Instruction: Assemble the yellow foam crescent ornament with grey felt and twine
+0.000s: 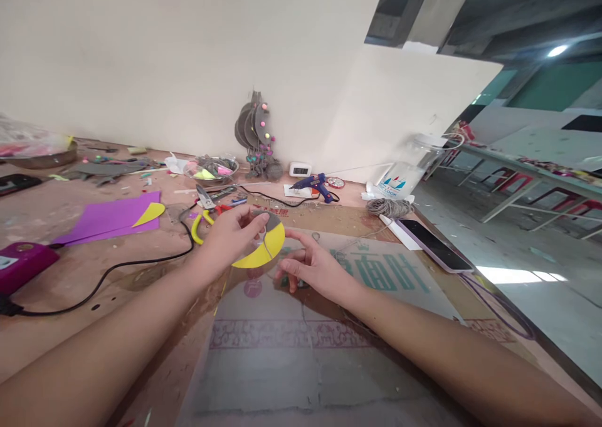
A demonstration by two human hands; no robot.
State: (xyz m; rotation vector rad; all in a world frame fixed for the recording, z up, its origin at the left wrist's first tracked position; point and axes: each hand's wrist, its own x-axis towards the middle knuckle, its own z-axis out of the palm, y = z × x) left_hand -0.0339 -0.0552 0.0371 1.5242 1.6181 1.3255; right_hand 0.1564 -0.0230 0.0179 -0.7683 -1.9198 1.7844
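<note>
My left hand (237,232) pinches a round disc (260,256) that is mostly yellow, with a grey part at its upper edge. A thin grey cord runs across the disc's face. Just right of the disc, my right hand (308,265) has its fingers apart and curved, with the index fingertip near the disc's edge. Grey cord trails below and beside the right hand over the printed plastic sheet (263,367). A ball of grey cord (389,208) lies at the back right, by a white container (397,179).
Behind my hands are a blue glue gun (316,185), a white clock (300,168) and a bowl of bits (211,168). Purple sheets (110,217) and a magenta device (28,265) with a black cable are at left. A phone (435,245) lies at right.
</note>
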